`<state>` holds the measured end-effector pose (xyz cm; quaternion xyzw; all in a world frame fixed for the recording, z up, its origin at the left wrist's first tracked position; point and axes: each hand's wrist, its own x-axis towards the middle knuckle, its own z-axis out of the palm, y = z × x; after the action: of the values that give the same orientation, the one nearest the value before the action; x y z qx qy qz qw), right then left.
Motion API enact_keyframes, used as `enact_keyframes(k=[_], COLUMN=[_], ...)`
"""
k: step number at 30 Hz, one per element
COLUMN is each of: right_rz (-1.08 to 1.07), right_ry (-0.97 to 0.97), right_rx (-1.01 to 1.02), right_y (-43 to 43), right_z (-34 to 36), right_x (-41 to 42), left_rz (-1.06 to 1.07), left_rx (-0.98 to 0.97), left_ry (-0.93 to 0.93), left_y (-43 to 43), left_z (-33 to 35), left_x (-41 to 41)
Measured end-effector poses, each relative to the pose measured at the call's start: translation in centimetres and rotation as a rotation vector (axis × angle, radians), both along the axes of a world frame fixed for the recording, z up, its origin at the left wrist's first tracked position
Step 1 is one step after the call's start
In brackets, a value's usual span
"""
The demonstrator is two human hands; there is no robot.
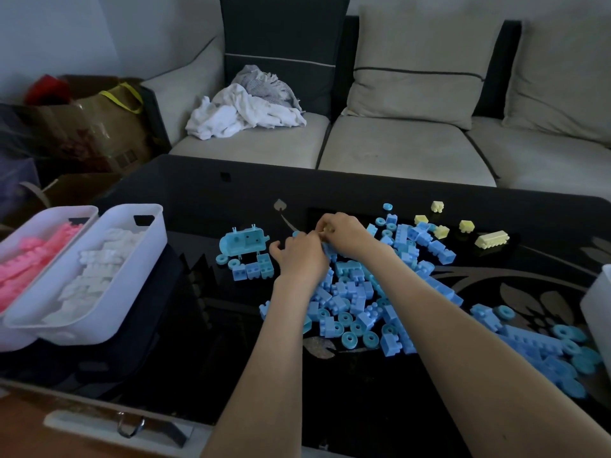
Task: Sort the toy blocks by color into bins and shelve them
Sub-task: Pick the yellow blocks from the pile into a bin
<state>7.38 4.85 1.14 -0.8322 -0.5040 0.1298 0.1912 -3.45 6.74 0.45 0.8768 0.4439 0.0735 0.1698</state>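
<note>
A heap of blue blocks [360, 302] and blue wheels covers the middle and right of the black glass table [205, 206]. A few yellow blocks [491, 240] lie at the back right. My left hand [299, 256] and my right hand [344, 231] meet over the far end of the heap, fingers curled around small pieces; a yellowish bit shows in my right fingers. What my left hand holds is hidden. At the left stand a bin of white blocks [99, 276] and a bin of pink blocks [36, 256].
A blue toy body [244, 241] lies left of my hands. Another white bin's corner [600, 302] shows at the right edge. Behind the table is a sofa [396, 143] with crumpled cloths [244, 107]. Bags and boxes [92, 127] fill the far left.
</note>
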Motion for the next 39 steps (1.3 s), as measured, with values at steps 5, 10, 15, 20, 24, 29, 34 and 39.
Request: enact_keyframes(k=[5,10,15,20,24,29,34,39], right_rz=[-0.059,-0.029,-0.008,-0.009,-0.02,-0.107,-0.239,-0.594], right_ry=[0.024,0.045,0.066,0.092,0.063,0.049,-0.022,-0.098], right_rx=[0.099,0.046,0.078,0.207,0.274,0.376,0.475,0.425], right_y=[-0.1,-0.4,-0.2,-0.2,-1.2,-5.0,-13.8,-27.6], right_z=[-0.2,0.1,0.2,0.3,0.5,1.5,3.3,6.0], right_x=[0.1,-0.2,-0.6,-0.9,-0.6,-0.3,0.8,4.2], left_rz=[0.009,0.023,-0.009,0.029,0.056,0.025,-0.103,-0.285], left_rx=[0.03,0.019,0.026,0.076,0.08,0.135,0.129,0.025], left_ry=[-0.043,-0.017,0.051,-0.038,-0.099,-0.15,-0.252,-0.362], left_y=[0.7,0.8,1.0,1.0,0.7,-1.2,-6.7,-14.3], left_z=[0.8,0.5,0.0,-0.4,0.1,1.8,4.4,7.1], left_x=[-0.4,-0.8,-1.1,-0.8,-0.4,0.9,4.9,8.4])
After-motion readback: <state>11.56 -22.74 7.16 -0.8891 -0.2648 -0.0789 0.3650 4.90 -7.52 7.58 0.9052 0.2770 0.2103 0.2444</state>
